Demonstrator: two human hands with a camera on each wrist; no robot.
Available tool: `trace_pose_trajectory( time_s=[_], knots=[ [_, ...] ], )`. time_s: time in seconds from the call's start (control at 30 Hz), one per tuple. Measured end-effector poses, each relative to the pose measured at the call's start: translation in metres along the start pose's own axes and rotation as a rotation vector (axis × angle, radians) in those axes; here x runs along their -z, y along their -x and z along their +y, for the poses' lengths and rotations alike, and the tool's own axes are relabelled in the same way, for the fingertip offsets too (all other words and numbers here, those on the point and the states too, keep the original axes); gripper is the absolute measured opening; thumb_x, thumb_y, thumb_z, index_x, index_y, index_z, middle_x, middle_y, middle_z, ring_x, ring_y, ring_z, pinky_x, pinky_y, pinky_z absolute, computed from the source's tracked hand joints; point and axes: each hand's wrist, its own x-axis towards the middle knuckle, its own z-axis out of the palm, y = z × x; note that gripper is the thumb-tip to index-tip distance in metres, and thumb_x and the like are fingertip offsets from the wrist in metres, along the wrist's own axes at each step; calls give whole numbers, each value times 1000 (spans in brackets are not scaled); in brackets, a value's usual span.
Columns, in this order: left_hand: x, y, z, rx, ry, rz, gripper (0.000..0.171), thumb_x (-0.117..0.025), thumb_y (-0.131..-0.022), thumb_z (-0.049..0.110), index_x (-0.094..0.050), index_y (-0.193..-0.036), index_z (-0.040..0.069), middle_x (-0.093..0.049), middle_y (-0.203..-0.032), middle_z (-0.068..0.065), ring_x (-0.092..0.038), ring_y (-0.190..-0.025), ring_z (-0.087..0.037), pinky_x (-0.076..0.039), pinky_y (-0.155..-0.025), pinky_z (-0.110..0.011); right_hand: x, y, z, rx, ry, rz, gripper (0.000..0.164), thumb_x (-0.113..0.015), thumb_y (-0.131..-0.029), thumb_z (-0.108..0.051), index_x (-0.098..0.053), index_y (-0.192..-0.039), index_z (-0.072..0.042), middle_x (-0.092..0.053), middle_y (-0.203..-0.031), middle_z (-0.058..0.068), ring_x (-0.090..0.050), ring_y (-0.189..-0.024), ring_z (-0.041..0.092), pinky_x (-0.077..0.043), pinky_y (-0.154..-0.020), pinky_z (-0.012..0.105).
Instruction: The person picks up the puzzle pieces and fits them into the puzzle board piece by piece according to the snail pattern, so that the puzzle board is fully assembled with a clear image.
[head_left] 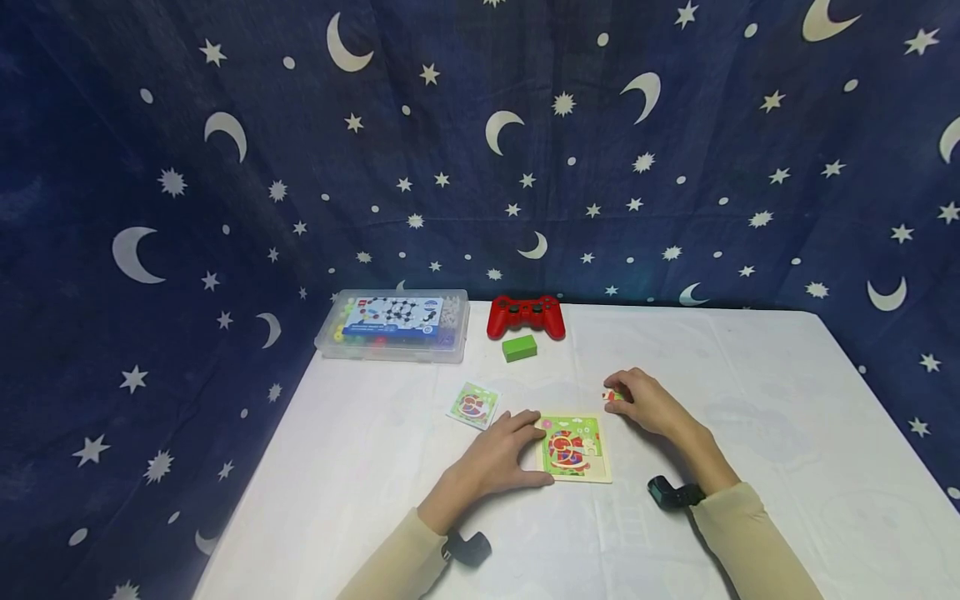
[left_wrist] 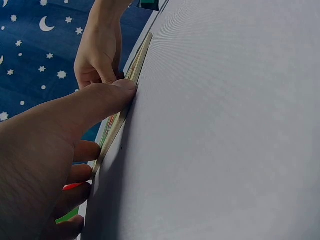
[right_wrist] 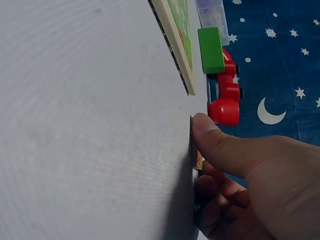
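Observation:
A square wooden jigsaw puzzle board [head_left: 606, 478] with a red and green picture lies flat on the table. Bare wood shows at its right and lower-right part. My left hand [head_left: 497, 458] grips the board from its left side, thumb at the near edge and fingers along the left edge. Off the board's upper right corner, my right hand [head_left: 651, 405] pinches a small red and green puzzle piece [head_left: 609, 396] between thumb and fingers. In the right wrist view the piece [right_wrist: 199, 161] is mostly hidden behind the thumb, close to the tabletop.
A picture card [head_left: 474, 404] lies beyond the left hand. Farther back are a green block [head_left: 520, 348], a red game controller [head_left: 526, 317] and a clear plastic case [head_left: 392, 326] of coloured parts. A starry cloth [head_left: 450, 167] hangs behind the white table [head_left: 750, 400].

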Motion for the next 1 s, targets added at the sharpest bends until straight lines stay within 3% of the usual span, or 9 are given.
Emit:
trace_pose_trajectory(
  time_s=[0.13,0.3,0.43,0.57,0.73,0.87,1.0],
  knots=[
    [1,0,1,6,8,-14,67,-73,-81,62,-65,-130,18,-52,-150,-3,-50,-140,-21,-34,-123,-42,0,0,-1,-11,-1,5,40,-78,-87,-20,-65,-119,1,-63,-100,10,-54,-89,20,-51,-79,37],
    [2,0,1,16,19,-26,66,-73,-81,61,-65,-131,18,-52,-150,-2,-49,-140,-21,-32,-124,-41,0,1,1,15,-18,35,28,-78,-86,-17,-69,-109,-4,-60,-95,8,-52,-84,18,-46,-72,33],
    [2,0,1,14,21,-16,65,-74,-81,60,-66,-130,17,-52,-150,-3,-50,-140,-22,-33,-124,-41,1,4,2,37,-50,58,16,-71,-91,-12,-71,-106,-6,-68,-99,8,-59,-88,19,-53,-79,40],
    [1,0,0,3,13,-7,66,-73,-81,61,-66,-130,18,-53,-149,-3,-50,-140,-21,-34,-123,-41,2,8,1,30,-86,54,16,-65,-96,-11,-71,-110,-6,-72,-100,6,-62,-89,18,-56,-82,41],
    [0,1,0,-4,10,0,66,-73,-81,62,-66,-130,17,-53,-149,-3,-51,-139,-21,-35,-123,-42,4,13,-2,21,-139,41,23,-68,-94,-12,-66,-116,-4,-67,-88,0,-56,-76,12,-51,-65,25],
    [1,0,1,-1,13,-2,66,-72,-82,62,-66,-130,17,-53,-149,-4,-50,-140,-22,-34,-123,-41,4,20,-9,23,-211,33,24,-69,-93,-12,-64,-115,-4,-65,-86,1,-54,-69,9,-49,-53,22],
    [2,0,1,1,12,-5,66,-72,-82,62,-65,-131,17,-53,-150,-4,-50,-140,-22,-34,-123,-42,3,29,-16,37,-235,12,20,-70,-93,-14,-67,-111,-7,-68,-87,-1,-55,-70,7,-50,-55,21]
  ],
)
